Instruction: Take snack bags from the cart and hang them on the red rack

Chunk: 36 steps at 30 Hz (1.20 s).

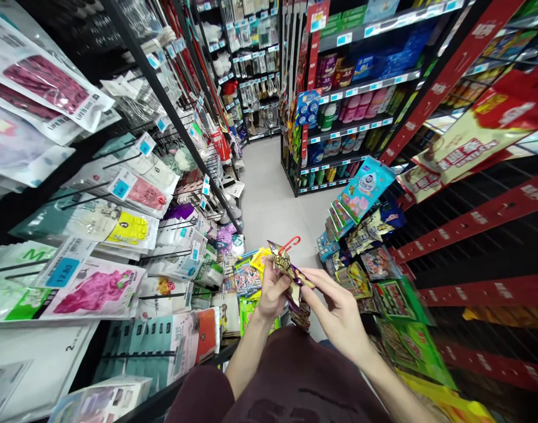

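Note:
In front of my body, both hands are on a purple and gold snack packet (291,273). My left hand (272,289) is closed on its left side, with the thumb across the front. At the packet's right edge, the fingers of my right hand (335,305) pinch it. A red plastic hook (291,242) sticks up from behind the packet's top. How the hook is joined to it is hidden. Just beyond my left hand lie yellow and colourful snack packets (248,276), and a dark packet shows partly below my hands.
Gloves in packs (93,291) hang from prongs on the left rack. To the right, snack bags (366,182) hang along a grid with red strips (471,295). Grey floor (269,200) runs ahead between the racks, toward a shelf of bottles (352,108).

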Tool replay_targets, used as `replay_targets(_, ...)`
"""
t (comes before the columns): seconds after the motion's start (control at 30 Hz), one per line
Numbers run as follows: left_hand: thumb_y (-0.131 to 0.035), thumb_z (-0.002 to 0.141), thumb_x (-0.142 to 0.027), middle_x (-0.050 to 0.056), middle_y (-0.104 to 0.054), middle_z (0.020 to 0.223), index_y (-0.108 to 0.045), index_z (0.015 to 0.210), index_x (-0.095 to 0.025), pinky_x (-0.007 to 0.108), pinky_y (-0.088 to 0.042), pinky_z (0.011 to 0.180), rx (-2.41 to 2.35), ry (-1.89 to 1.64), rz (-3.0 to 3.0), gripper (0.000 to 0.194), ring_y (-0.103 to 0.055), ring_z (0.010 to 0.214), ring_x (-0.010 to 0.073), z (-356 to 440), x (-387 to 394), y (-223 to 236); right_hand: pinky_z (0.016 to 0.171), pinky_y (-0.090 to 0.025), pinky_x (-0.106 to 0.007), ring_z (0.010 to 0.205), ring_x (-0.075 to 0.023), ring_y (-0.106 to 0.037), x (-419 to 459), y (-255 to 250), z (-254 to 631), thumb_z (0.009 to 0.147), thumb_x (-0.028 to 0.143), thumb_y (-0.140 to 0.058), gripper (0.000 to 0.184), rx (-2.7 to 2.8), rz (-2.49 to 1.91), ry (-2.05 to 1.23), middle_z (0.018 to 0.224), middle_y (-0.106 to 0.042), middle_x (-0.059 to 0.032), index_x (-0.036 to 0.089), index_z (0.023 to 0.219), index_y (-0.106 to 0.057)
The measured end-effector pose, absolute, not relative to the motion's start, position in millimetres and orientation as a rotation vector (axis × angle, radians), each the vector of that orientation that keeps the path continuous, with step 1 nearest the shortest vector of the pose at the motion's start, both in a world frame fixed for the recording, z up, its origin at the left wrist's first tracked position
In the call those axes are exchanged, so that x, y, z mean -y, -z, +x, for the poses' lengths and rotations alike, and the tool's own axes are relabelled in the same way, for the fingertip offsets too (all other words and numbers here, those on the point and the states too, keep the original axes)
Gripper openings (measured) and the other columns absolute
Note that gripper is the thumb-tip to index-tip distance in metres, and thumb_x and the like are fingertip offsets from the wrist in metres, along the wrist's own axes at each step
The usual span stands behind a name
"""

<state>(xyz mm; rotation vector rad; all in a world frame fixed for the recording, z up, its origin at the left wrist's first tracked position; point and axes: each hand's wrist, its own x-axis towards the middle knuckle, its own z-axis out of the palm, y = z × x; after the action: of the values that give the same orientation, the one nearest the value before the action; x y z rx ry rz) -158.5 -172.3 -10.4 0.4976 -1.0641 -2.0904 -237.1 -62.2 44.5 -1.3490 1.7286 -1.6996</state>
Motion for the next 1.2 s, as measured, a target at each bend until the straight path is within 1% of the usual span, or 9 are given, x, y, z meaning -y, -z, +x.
replay_targets(0.17,-0.080,0.062,-0.045,0.001,-0.059,0.102,-0.044,0.112,-0.029,0.031,-0.044,0.083,1.026,2.069,0.541,0.063,-0.057,0.090,0.0173,-157.6,171.3,15.0,0.090,-0.051,-0.034,0.099,-0.0213,-0.063,62.5,-41.0,-230.9,0.094,0.027,-0.049,0.025,-1.844,-1.163,1.810,0.113,-0.067,-0.0051,0.026,0.113,-0.066)
replay_targets(0.43,-0.077,0.067,-0.043,0.000,-0.058,0.089,-0.048,0.105,-0.026,0.028,-0.045,0.075,1.061,2.029,0.533,0.052,-0.055,0.080,0.0153,-161.5,170.7,5.6,0.083,-0.054,-0.032,0.089,-0.0198,-0.066,69.3,-39.8,-232.3,0.089,0.023,-0.057,0.019,-1.859,-1.200,1.975,0.099,-0.071,-0.0026,0.027,0.103,-0.070)
replay_targets(0.57,-0.077,0.067,-0.041,0.001,-0.059,0.094,-0.051,0.103,-0.024,0.027,-0.045,0.079,1.062,2.015,0.512,0.047,-0.056,0.083,0.0145,-166.0,174.9,1.2,0.068,-0.056,-0.028,0.075,-0.0182,-0.068,75.7,-40.5,-240.0,0.088,0.029,-0.060,0.018,-1.928,-1.090,2.003,0.093,-0.073,-0.0031,0.025,0.100,-0.073)
replay_targets(0.63,-0.077,0.068,-0.041,0.001,-0.059,0.095,-0.053,0.102,-0.024,0.027,-0.046,0.080,1.053,2.007,0.503,0.044,-0.056,0.085,0.0147,-167.1,178.1,0.6,0.064,-0.057,-0.028,0.072,-0.0182,-0.068,78.0,-41.2,-243.8,0.087,0.032,-0.061,0.019,-1.936,-1.011,2.026,0.090,-0.074,-0.0032,0.023,0.097,-0.074)
replay_targets(0.83,-0.075,0.073,-0.037,-0.001,-0.058,0.085,-0.054,0.104,-0.024,0.021,-0.042,0.060,1.092,1.988,0.489,0.040,-0.051,0.064,0.0097,-162.0,189.4,2.4,0.068,-0.057,-0.027,0.073,-0.0179,-0.069,81.0,-40.9,-248.5,0.087,0.033,-0.062,0.017,-1.946,-0.938,2.077,0.086,-0.074,-0.0023,0.021,0.092,-0.074)
replay_targets(0.97,-0.072,0.078,-0.031,-0.002,-0.059,0.088,-0.040,0.128,-0.032,0.021,-0.039,0.058,1.132,1.935,0.448,0.059,-0.048,0.058,0.0080,-158.7,192.3,0.7,0.069,-0.057,-0.030,0.074,-0.0187,-0.069,82.8,-42.0,-246.2,0.086,0.030,-0.062,0.016,-1.966,-0.982,2.109,0.087,-0.074,-0.0027,0.023,0.095,-0.073)
replay_targets(1.07,-0.069,0.082,-0.030,0.001,-0.061,0.098,-0.032,0.135,-0.034,0.023,-0.044,0.065,1.200,1.803,0.465,0.065,-0.055,0.069,0.0109,-157.6,192.5,-0.4,0.087,-0.055,-0.036,0.094,-0.0212,-0.068,83.8,-47.2,-244.1,0.088,0.024,-0.060,0.017,-1.831,-1.163,2.076,0.103,-0.072,-0.0036,0.025,0.099,-0.073)
replay_targets(1.13,-0.068,0.082,-0.031,0.004,-0.060,0.109,-0.037,0.133,-0.031,0.026,-0.046,0.078,1.259,1.690,0.486,0.059,-0.059,0.086,0.0153,-155.4,193.8,0.0,0.096,-0.051,-0.040,0.105,-0.0225,-0.065,83.5,-49.9,-243.7,0.089,0.021,-0.059,0.019,-1.724,-1.267,2.016,0.115,-0.069,-0.0037,0.027,0.101,-0.073)
replay_targets(1.2,-0.068,0.082,-0.031,0.005,-0.058,0.115,-0.046,0.126,-0.028,0.030,-0.045,0.088,1.351,1.591,0.519,0.050,-0.057,0.099,0.0187,-151.0,196.5,0.6,0.098,-0.050,-0.041,0.108,-0.0233,-0.063,82.9,-49.7,-244.1,0.089,0.020,-0.058,0.020,-1.663,-1.292,1.980,0.121,-0.066,-0.0037,0.027,0.101,-0.073)
